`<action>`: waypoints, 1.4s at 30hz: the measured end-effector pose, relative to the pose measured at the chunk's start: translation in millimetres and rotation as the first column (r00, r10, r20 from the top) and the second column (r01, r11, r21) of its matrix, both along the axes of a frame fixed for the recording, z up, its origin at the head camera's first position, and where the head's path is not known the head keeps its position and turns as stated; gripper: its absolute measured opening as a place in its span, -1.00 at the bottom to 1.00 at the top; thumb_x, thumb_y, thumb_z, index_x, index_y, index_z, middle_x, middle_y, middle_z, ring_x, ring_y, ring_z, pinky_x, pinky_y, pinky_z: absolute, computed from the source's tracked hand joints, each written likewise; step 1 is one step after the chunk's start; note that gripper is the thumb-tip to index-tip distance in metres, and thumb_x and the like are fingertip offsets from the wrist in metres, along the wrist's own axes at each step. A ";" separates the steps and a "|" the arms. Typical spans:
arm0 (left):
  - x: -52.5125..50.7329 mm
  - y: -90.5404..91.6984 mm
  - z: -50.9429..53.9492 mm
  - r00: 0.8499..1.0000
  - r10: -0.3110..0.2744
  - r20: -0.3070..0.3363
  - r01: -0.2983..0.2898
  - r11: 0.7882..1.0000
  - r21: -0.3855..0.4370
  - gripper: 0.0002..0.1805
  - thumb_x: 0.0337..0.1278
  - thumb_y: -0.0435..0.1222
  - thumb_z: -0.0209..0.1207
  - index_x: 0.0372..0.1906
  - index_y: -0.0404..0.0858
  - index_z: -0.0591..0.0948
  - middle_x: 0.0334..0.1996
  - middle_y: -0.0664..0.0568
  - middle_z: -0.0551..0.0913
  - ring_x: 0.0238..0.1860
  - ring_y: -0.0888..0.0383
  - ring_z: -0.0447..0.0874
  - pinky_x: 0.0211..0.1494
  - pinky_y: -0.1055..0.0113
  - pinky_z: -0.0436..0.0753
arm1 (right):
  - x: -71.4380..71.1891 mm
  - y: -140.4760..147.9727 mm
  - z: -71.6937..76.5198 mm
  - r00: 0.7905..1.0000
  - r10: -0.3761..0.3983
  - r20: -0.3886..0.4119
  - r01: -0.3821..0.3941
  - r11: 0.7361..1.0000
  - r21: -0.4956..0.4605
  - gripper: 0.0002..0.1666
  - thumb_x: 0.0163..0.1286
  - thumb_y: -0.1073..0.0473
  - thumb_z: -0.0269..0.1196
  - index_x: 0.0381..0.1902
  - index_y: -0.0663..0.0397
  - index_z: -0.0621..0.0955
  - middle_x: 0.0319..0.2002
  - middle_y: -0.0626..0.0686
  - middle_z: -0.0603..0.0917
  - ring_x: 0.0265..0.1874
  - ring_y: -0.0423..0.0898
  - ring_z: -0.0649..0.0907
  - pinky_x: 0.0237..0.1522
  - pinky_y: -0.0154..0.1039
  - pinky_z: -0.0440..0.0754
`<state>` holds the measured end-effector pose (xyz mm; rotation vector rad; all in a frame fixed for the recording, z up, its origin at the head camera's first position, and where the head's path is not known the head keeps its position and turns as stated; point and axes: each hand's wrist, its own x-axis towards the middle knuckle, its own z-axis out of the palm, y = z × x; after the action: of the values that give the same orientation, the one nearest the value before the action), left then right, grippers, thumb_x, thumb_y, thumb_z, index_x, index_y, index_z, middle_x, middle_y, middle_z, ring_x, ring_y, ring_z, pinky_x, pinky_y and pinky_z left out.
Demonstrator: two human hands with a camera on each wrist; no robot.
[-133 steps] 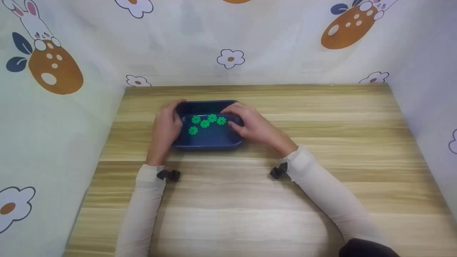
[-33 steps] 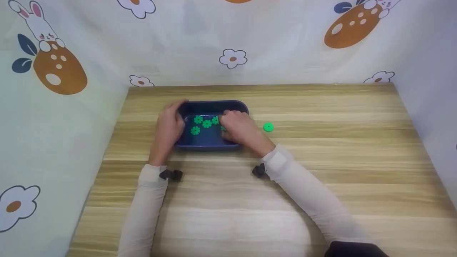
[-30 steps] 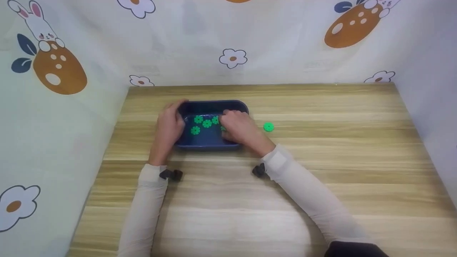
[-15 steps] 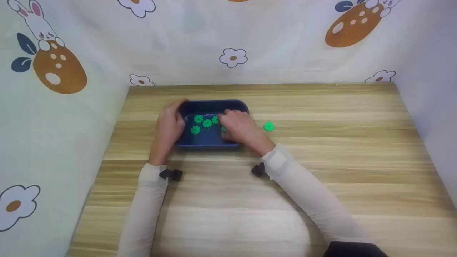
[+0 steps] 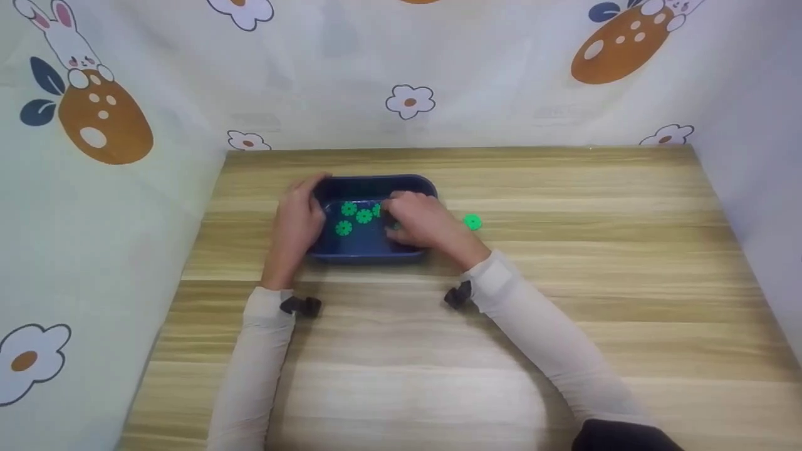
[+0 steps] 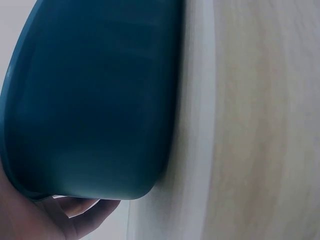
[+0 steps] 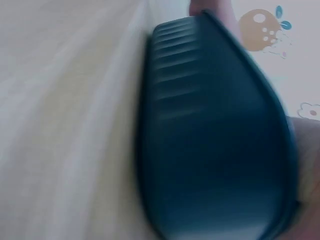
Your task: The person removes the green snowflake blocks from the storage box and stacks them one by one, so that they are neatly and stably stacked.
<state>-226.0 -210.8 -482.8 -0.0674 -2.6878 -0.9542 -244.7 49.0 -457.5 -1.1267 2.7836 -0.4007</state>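
Observation:
A dark blue rectangular plastic box [image 5: 366, 259] stands on the table. My left hand [image 5: 294, 219] grips its left end, fingers over the outer wall and thumb at the inside; the left wrist view shows the hand [image 6: 35, 220] beyond the box's wall [image 6: 90, 100]. Several green notched discs [image 5: 343, 228] lie flat on the box floor. Reaching over the right wall, my right hand [image 5: 423, 219] has curled fingers inside the box, with a bit of a green disc [image 5: 396, 226] between finger and thumb, mostly hidden. In the right wrist view, the box wall [image 7: 215, 135] covers the fingertips.
Another green disc [image 5: 473, 222] lies on the table to the right of the box, partly behind my right forearm. The wood-grain table [image 5: 595, 250] extends around the box. Patterned cloth [image 5: 476, 81] encloses the back and sides.
Since the oldest frame, a green disc has appeared on the table right of the box. My right hand has gone deeper into the box, then shifted slightly just now. The left hand keeps its grip.

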 end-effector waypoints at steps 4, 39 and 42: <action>-0.1 0.4 0.0 1.000 -0.006 -0.002 0.006 1.000 -0.004 -0.45 0.44 -0.53 -0.03 0.39 -0.19 0.66 0.35 -0.25 0.69 0.39 -0.22 0.64 0.52 -0.14 0.55 | -1.5 6.6 6.8 1.000 -0.004 0.013 0.004 1.000 0.012 -0.61 0.42 0.11 0.42 0.13 0.15 0.75 0.00 0.16 0.76 -0.02 0.13 0.75 0.05 0.09 0.77; -0.1 -0.4 -1.2 0.998 0.042 0.047 -0.040 0.999 -0.033 -0.41 0.42 -0.49 -0.02 0.41 -0.05 0.66 0.35 -0.23 0.68 0.37 -0.22 0.64 0.41 -0.21 0.62 | 15.6 11.4 24.0 0.996 -0.036 -0.077 0.052 0.975 0.218 -0.78 0.30 0.14 0.50 -0.17 0.11 0.77 -0.17 0.15 0.82 -0.18 0.15 0.72 -0.03 0.10 0.69; -0.8 1.6 -0.7 0.998 0.041 0.042 -0.039 0.999 -0.033 -0.42 0.44 -0.48 -0.03 0.40 -0.04 0.67 0.34 -0.22 0.69 0.37 -0.20 0.65 0.39 -0.20 0.64 | 20.3 9.9 25.7 0.996 -0.041 -0.083 0.063 0.958 0.279 -0.77 0.27 0.21 0.48 -0.12 0.13 0.78 -0.09 0.19 0.84 -0.09 0.19 0.76 0.10 0.10 0.66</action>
<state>-226.8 -209.2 -483.5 0.0003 -2.7328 -0.9112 -224.3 58.9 -431.8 -1.0236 2.8226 0.0381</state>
